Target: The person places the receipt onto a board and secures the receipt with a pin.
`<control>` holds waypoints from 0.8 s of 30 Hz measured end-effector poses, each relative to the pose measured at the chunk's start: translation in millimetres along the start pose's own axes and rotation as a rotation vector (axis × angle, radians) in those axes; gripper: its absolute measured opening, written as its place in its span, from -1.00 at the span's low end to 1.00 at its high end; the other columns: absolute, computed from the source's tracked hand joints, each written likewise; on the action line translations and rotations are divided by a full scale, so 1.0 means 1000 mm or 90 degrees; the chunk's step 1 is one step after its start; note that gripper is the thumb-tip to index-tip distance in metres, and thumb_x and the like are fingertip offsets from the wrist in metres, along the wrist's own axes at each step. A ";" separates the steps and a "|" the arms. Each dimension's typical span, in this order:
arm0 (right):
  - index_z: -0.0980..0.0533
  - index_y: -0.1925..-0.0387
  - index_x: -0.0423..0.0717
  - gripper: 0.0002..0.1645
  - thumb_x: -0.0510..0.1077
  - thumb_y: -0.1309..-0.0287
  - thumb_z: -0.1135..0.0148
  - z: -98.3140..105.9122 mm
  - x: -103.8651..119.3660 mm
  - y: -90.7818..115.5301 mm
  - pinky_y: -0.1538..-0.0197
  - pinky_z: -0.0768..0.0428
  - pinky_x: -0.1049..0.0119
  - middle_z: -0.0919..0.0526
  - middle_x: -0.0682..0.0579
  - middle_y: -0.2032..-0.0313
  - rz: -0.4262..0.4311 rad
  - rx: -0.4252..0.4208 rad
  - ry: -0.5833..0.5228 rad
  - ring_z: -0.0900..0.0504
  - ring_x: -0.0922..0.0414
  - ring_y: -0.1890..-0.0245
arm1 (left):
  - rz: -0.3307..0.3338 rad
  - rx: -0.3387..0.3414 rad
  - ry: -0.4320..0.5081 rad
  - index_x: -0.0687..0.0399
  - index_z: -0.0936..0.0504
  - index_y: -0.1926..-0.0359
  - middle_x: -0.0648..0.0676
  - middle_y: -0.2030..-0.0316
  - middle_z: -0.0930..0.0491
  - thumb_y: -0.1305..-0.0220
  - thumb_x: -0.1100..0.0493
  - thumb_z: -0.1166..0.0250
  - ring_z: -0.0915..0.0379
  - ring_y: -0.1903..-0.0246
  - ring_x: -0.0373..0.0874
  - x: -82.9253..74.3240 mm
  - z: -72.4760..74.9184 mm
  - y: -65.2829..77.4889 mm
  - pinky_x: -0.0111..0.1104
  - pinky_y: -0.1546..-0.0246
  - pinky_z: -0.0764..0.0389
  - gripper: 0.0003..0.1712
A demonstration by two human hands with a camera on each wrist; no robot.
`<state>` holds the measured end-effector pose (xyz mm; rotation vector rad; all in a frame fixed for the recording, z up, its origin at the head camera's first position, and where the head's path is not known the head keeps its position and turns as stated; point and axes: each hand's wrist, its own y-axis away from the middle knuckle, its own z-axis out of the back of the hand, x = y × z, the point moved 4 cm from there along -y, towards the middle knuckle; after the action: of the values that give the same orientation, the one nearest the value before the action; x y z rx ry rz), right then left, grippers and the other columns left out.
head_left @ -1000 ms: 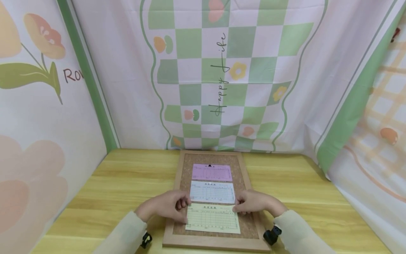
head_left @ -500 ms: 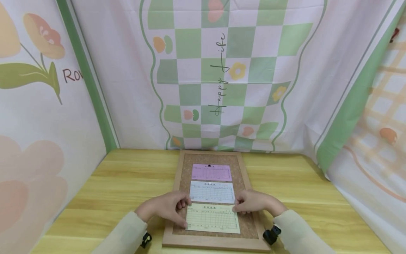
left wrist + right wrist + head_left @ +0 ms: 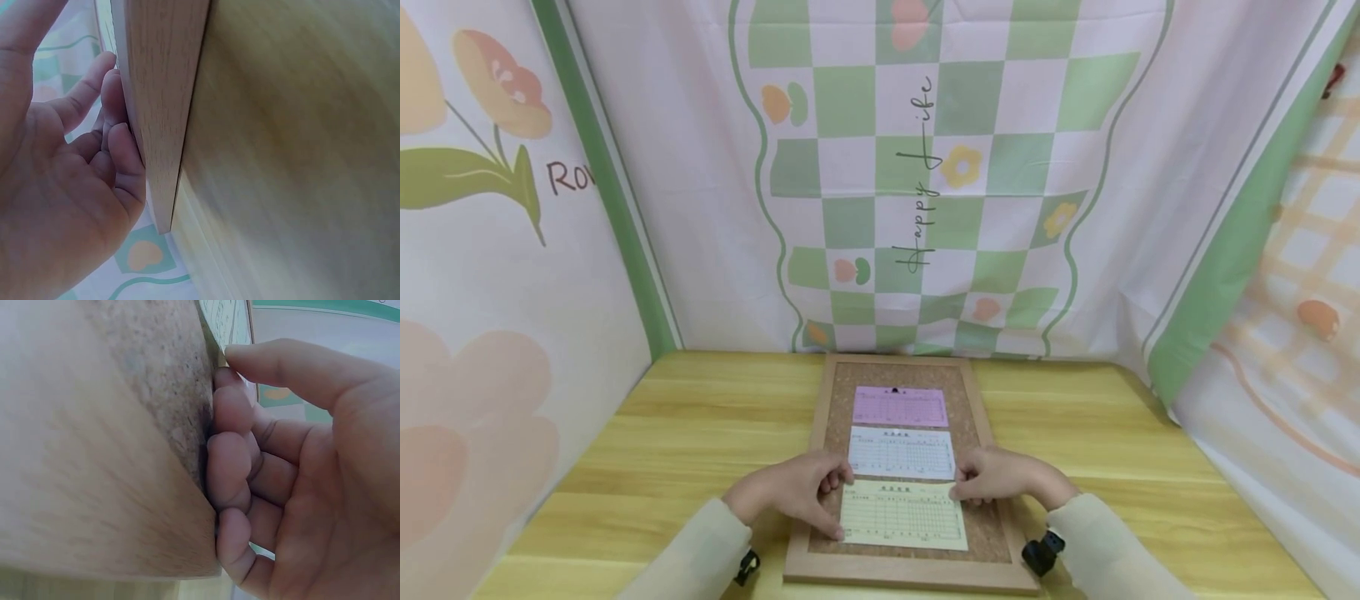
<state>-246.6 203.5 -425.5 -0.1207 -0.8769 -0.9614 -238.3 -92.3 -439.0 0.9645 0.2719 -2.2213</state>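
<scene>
A pale yellow printed form slip (image 3: 902, 518) lies over the lower part of a wood-framed cork board (image 3: 992, 533). My left hand (image 3: 793, 493) spans the slip's left edge: the thumb rests at its lower left corner, the other fingers bend near the upper left corner. In the left wrist view these fingers lie against the wooden frame (image 3: 164, 81). Thumb and index finger of my right hand (image 3: 1000, 477) pinch the slip's upper right corner. The right wrist view has its other fingers curled against the cork (image 3: 169, 381).
Above the yellow slip, a light blue form slip (image 3: 901, 454) and a pink one (image 3: 900, 408) lie in line on the board. A black clip or pin (image 3: 895, 390) sits at the pink slip's top. The wood-grain table (image 3: 700, 417) ends at a checked curtain (image 3: 910, 208).
The left thumb has slid slightly down along the yellow slip's left edge to its lower corner. The right hand keeps its pinch in nearly the same place.
</scene>
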 end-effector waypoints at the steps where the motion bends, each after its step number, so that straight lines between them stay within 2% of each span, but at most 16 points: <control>1: -0.49 0.55 -0.11 -0.68 -0.09 -0.30 -0.31 0.000 0.000 0.000 0.55 -0.31 0.36 -0.51 0.07 0.62 -0.001 0.000 0.002 -0.36 0.21 0.63 | 0.001 0.000 -0.001 0.06 -0.50 0.00 -0.01 0.25 -0.42 0.11 0.01 -0.67 -0.30 0.27 -0.23 0.000 0.000 0.000 -0.44 0.19 -0.45 -0.30; 8: -0.53 0.51 -0.13 -0.71 -0.09 -0.31 -0.29 0.002 0.003 0.002 0.52 -0.39 0.33 -0.56 0.03 0.58 -0.007 0.004 0.013 -0.44 0.16 0.58 | 0.010 0.005 0.009 0.05 -0.49 0.00 0.00 0.27 -0.42 0.11 0.03 -0.68 -0.29 0.29 -0.23 0.001 0.000 -0.001 -0.44 0.23 -0.45 -0.31; 16: -0.55 0.49 -0.13 -0.69 -0.07 -0.37 -0.24 0.008 0.004 0.006 0.49 -0.43 0.31 -0.60 0.02 0.56 -0.013 -0.015 0.042 -0.52 0.12 0.55 | 0.014 0.005 0.013 0.06 -0.49 0.01 0.00 0.27 -0.42 0.12 0.04 -0.68 -0.29 0.30 -0.23 0.001 0.000 -0.002 -0.44 0.25 -0.45 -0.31; 24: -0.59 0.39 -0.09 -0.76 -0.06 -0.37 -0.22 0.015 -0.001 0.011 0.42 -0.50 0.29 -0.62 0.04 0.48 0.006 -0.015 0.041 -0.55 0.10 0.47 | 0.015 0.004 0.015 0.06 -0.49 0.01 0.01 0.27 -0.42 0.12 0.05 -0.68 -0.29 0.29 -0.22 -0.001 0.000 -0.001 -0.44 0.24 -0.44 -0.31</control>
<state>-247.8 217.2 -412.8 -0.1126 -0.8055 -0.9619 -238.7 -91.4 -438.6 0.9929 0.2637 -2.1924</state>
